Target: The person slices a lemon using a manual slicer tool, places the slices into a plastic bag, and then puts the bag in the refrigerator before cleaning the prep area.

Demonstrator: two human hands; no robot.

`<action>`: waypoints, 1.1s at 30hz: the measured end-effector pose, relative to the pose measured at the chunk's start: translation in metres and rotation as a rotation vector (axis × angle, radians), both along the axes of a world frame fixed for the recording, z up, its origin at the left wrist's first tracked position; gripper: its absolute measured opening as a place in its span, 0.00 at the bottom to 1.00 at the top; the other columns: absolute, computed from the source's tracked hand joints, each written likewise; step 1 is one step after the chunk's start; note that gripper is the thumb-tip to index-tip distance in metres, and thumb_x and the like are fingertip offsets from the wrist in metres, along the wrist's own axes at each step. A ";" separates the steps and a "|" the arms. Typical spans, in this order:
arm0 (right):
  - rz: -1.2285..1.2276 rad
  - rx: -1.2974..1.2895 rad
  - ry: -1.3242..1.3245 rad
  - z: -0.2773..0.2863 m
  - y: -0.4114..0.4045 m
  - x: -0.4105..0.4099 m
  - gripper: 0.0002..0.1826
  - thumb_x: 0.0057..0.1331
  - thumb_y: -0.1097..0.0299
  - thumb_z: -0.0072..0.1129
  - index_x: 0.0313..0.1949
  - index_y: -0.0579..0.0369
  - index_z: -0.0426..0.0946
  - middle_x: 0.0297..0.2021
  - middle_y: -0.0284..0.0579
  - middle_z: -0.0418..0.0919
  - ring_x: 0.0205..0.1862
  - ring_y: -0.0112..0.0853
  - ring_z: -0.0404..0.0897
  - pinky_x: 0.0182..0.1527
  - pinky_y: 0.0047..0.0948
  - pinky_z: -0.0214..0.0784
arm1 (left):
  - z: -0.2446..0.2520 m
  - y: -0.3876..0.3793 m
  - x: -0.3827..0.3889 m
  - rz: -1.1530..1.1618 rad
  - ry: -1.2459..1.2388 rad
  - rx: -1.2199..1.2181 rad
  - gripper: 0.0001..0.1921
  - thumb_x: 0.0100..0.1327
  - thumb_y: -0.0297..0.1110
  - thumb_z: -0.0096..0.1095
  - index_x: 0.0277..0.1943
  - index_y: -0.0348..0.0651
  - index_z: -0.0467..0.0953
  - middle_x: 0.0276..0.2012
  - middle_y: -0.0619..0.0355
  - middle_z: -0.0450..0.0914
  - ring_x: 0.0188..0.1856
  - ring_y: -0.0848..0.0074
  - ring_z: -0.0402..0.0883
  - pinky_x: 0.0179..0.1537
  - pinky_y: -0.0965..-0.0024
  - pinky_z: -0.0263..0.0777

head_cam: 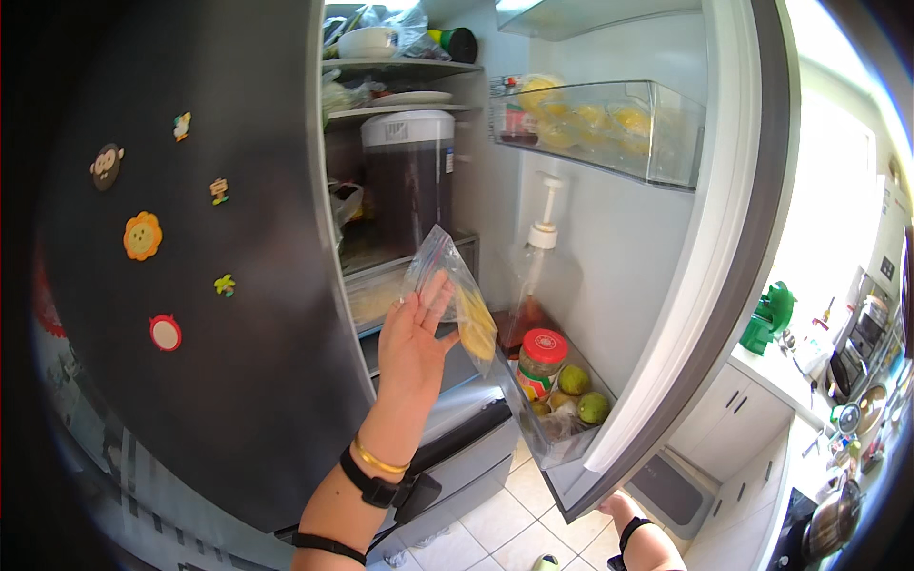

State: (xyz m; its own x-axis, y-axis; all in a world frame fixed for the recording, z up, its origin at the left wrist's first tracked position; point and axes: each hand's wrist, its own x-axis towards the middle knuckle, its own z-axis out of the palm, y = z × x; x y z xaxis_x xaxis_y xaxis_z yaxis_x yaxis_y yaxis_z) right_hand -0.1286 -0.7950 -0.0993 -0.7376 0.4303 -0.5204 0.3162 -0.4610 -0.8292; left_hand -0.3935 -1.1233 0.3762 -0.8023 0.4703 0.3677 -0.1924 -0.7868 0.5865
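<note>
My left hand [418,321] holds a clear zip-seal plastic bag [437,250] in front of the open refrigerator compartment. Yellow pieces [475,325], perhaps fruit, lie in the bag's lower right part. My right hand [613,502] is at the bottom edge of the open refrigerator door [742,285], mostly hidden behind it, so its grip does not show. Close to the bag, the lower door bin [532,428] carries a red-lidded jar [543,364], green round fruits [593,408] and a pump bottle [543,239] with dark reddish liquid.
Inside stands a large dark container with a white lid [407,132], below shelves with a white bowl [368,44] and a plate [413,98]. An upper door bin [671,143] holds bagged yellow items. Magnets dot the closed dark door [257,400]. A kitchen counter [775,371] runs along the right.
</note>
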 end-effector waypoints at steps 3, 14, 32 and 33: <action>-0.054 0.015 0.007 -0.021 0.026 0.006 0.11 0.65 0.67 0.55 0.46 0.50 0.77 0.40 0.33 0.79 0.39 0.24 0.77 0.39 0.26 0.72 | 0.007 0.023 0.008 -0.010 -0.017 -0.009 0.08 0.73 0.40 0.42 0.48 0.50 0.67 0.63 0.57 0.70 0.67 0.72 0.63 0.59 0.43 0.55; -0.069 0.018 -0.042 0.020 0.012 0.011 0.10 0.64 0.66 0.54 0.43 0.53 0.77 0.33 0.35 0.78 0.31 0.23 0.75 0.31 0.25 0.70 | -0.006 0.039 0.106 -0.113 0.068 -0.037 0.08 0.72 0.39 0.50 0.39 0.47 0.62 0.65 0.49 0.67 0.65 0.64 0.65 0.60 0.58 0.63; 0.053 0.126 -0.119 0.041 -0.049 -0.004 0.10 0.64 0.65 0.54 0.42 0.54 0.77 0.31 0.35 0.77 0.28 0.23 0.74 0.29 0.25 0.69 | -0.053 0.030 0.085 0.700 1.182 -0.781 0.10 0.62 0.32 0.62 0.43 0.40 0.70 0.40 0.56 0.76 0.41 0.76 0.74 0.46 0.71 0.64; 0.075 0.137 -0.128 0.045 -0.058 -0.011 0.10 0.64 0.65 0.54 0.42 0.54 0.77 0.31 0.35 0.77 0.28 0.23 0.74 0.29 0.24 0.69 | -0.053 0.023 0.078 0.708 1.180 -0.784 0.10 0.62 0.32 0.62 0.43 0.40 0.70 0.40 0.56 0.76 0.41 0.76 0.74 0.46 0.71 0.64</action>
State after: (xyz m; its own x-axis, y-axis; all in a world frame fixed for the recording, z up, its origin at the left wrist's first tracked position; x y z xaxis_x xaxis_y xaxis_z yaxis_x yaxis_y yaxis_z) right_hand -0.1397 -0.8530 -0.0543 -0.7015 0.4504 -0.5523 0.4522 -0.3177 -0.8334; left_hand -0.3155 -1.1008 0.3230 -0.3831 0.5053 0.7732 0.9058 0.0416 0.4216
